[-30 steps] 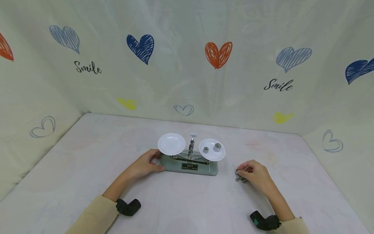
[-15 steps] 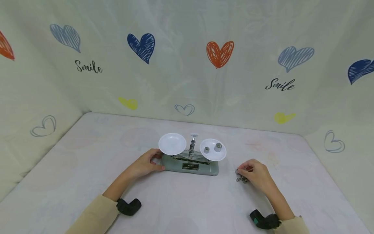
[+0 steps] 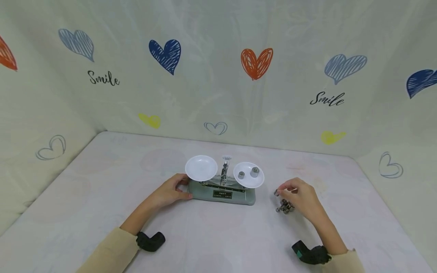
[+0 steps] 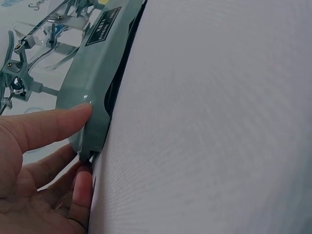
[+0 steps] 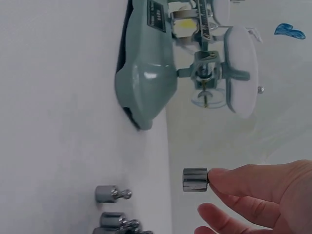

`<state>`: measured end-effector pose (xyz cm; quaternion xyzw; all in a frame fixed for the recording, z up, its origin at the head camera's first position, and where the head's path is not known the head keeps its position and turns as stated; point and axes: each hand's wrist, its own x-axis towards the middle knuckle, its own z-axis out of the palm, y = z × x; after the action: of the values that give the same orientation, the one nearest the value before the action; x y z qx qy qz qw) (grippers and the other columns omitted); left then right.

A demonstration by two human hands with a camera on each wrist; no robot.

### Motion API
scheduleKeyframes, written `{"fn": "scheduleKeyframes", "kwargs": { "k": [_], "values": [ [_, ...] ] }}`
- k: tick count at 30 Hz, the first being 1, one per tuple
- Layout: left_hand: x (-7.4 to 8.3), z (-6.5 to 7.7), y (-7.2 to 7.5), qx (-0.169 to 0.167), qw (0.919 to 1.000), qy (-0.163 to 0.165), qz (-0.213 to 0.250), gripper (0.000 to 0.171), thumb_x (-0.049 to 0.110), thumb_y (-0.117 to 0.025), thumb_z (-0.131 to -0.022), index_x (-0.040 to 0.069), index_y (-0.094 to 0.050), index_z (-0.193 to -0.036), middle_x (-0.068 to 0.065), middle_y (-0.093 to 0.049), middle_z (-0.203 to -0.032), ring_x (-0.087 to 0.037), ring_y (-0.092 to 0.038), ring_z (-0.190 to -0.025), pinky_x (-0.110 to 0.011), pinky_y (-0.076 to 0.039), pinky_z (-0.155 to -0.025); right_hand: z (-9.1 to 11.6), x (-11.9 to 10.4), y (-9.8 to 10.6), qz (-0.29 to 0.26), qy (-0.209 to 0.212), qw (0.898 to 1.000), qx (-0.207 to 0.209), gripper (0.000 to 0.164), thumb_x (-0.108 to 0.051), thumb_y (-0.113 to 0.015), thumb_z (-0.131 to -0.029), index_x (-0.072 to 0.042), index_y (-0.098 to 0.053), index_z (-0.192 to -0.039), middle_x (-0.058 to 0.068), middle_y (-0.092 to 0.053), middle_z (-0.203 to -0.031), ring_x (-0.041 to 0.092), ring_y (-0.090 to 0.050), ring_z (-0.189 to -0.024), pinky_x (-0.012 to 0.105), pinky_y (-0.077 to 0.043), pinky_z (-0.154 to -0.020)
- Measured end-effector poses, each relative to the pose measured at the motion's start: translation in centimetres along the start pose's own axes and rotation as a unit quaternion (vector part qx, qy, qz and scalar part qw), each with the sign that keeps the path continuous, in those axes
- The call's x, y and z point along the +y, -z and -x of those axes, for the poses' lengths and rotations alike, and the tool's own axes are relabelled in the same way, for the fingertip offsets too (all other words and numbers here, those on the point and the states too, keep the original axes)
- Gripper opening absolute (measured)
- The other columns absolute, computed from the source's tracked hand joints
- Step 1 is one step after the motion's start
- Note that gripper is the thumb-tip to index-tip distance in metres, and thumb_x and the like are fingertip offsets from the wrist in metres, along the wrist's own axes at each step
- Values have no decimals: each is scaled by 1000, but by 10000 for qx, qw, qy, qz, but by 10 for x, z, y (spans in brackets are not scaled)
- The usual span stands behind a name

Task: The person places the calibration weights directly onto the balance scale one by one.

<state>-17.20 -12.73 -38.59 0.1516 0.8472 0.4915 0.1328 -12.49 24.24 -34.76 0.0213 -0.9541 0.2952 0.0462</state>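
Note:
A green-based balance scale (image 3: 201, 192) with two white pans stands mid-table. My left hand (image 3: 168, 192) grips the left end of its base, thumb (image 4: 63, 127) on the front face and fingers behind and below. Nothing lies in the left pan (image 3: 201, 168). The right pan (image 3: 246, 183) bears a larger weight (image 3: 254, 172) and a smaller weight (image 3: 241, 175). Right of the scale, my right hand (image 3: 303, 197) pinches a small metal weight (image 5: 195, 179) by its knob. In the right wrist view this weight hangs above the table, its cylinder pointing toward the scale side.
Several metal weights (image 3: 285, 207) stand close together on the table just below my right hand; part of the cluster is cut off in the right wrist view. A white cloth (image 3: 225, 235) covers the table. Behind it hangs a curtain (image 3: 211, 94) printed with hearts.
My right hand has risen off the cluster with a weight between its fingertips, uncovering more of the other weights. The left hand keeps its hold on the scale.

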Motion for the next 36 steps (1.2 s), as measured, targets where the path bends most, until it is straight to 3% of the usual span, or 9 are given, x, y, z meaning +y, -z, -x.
{"fn": "scheduleKeyframes", "kwargs": {
  "k": [6,16,30,36],
  "values": [
    [0,0,-1,34,10000,82,-12,62,9,-71,-74,-3,-43,-129,-22,-45,-127,-36,-44,-117,-47,-41,-94,-1,-21,12,-105,465,9984,309,7,-16,-68,-80,-9,-68,-83,9,-63,-94,26,-57,-93,44,-49,-83],
    [0,0,-2,29,10000,83,-26,63,9,-72,-73,-3,-43,-129,-21,-46,-127,-35,-44,-116,-46,-43,-91,-3,-51,19,-228,672,9963,492,6,-15,-69,-79,-11,-68,-83,6,-62,-95,25,-56,-94,44,-47,-84],
    [2,-1,0,27,9999,113,-45,62,9,-71,-74,-2,-43,-129,-21,-45,-127,-35,-44,-116,-45,-43,-91,-12,-74,5,-289,771,9952,521,9,-14,-71,-77,-9,-69,-84,7,-63,-94,26,-55,-90,42,-47,-79],
    [2,-2,0,13,9999,135,-34,63,8,-72,-74,-3,-43,-128,-21,-46,-127,-35,-44,-116,-45,-43,-90,-15,-79,-1,-211,709,9963,436,8,-14,-70,-78,-9,-69,-84,8,-61,-93,26,-52,-89,35,-45,-74]
  ]
}}
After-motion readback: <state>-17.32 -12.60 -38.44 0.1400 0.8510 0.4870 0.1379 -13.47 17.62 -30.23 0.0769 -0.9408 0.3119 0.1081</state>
